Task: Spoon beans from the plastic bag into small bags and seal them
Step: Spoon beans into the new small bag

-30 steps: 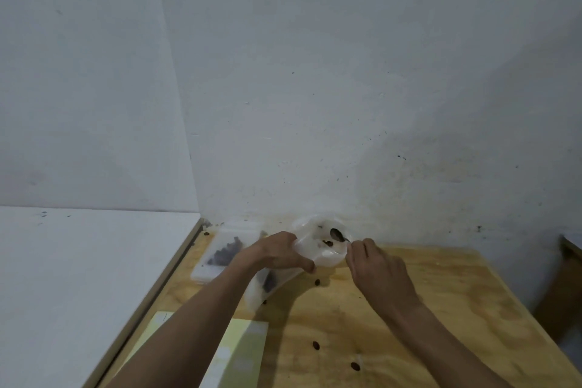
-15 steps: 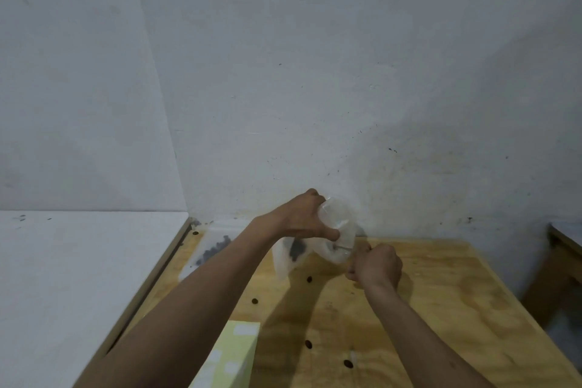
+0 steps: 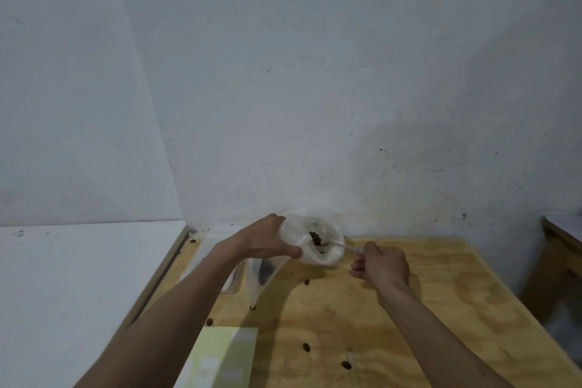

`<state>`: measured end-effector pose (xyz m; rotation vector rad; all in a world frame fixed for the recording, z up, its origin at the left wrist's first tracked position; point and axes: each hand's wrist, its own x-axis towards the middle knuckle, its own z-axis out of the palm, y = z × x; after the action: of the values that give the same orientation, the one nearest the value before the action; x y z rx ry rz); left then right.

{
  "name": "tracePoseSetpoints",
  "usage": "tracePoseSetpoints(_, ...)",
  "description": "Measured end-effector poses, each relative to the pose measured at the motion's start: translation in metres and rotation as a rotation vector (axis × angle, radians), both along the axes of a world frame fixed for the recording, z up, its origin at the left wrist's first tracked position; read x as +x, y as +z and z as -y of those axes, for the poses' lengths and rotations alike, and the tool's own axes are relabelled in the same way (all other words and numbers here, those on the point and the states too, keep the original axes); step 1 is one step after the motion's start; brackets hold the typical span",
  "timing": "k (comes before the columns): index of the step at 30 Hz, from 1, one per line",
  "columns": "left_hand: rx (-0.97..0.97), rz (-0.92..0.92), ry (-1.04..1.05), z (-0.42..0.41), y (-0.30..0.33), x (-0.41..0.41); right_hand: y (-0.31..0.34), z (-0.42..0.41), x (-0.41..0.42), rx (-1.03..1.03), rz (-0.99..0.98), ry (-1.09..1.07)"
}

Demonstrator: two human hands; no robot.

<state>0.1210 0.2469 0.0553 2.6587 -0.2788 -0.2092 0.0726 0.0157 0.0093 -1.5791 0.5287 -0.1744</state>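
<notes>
Near the back edge of the wooden table (image 3: pixel 409 309), close to the wall, the left hand (image 3: pixel 267 241) holds up a see-through plastic bag (image 3: pixel 318 249). Its fingers and thumb curl round the bag's rim and keep the mouth wide open. The lower part of the bag hangs down to the table, and a dark clump of beans sits in it.

The right hand (image 3: pixel 382 264) is just to the right of the bag. Its fingers are curled tight round the handle of a spoon (image 3: pixel 338 244). The bowl of the spoon is inside the open mouth of the bag, with a few dark beans (image 3: pixel 315 237) on or near it. I cannot tell if the spoon is taking beans out or dropping them in.

Toward the back left corner of the table lies another clear bag (image 3: pixel 231 280), flat on the wood, partly hidden by the left arm. It is too blurry to say if it is sealed.

Some loose beans (image 3: pixel 306 347) have spilled on the table, nearer the front edge. A pale yellow sheet (image 3: pixel 220 356) lies at the front edge, by the left arm.

So I think the job is in the middle. Spooning is going on right now. The bag in the hand is open, so sealing it is not done yet. The spilled beans may need picking up too.
</notes>
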Motion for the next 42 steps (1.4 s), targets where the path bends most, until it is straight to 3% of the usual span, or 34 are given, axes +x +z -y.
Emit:
tracePoseSetpoints(19, -0.218, 0.098, 0.058, 0.0, -0.014, -0.028, 0.091, 0.017, -0.02, -0.279, 0.249, 0.079)
tracePoseSetpoints(26, -0.255, 0.092, 0.089, -0.001, -0.009, -0.029, 0.104, -0.01, -0.023, -0.668, 0.525, 0.294)
tracePoseSetpoints(30, -0.237, 0.024, 0.137, -0.006, -0.004, -0.027, 0.103, -0.009, -0.021, -1.004, 0.767, 0.212)
tracePoseSetpoints(34, -0.204, -0.074, 0.189, -0.007, -0.006, -0.02, 0.08, -0.006, -0.022, -1.232, 0.735, 0.197)
tracePoseSetpoints(37, -0.19, -0.133, 0.111, 0.0, -0.007, -0.017, 0.055, -0.014, -0.025, -1.411, 0.53, 0.342)
tracePoseSetpoints(42, -0.305, -0.165, 0.096, 0.014, -0.007, -0.018, 0.022, -0.016, -0.015, -1.341, 0.308, 0.27)
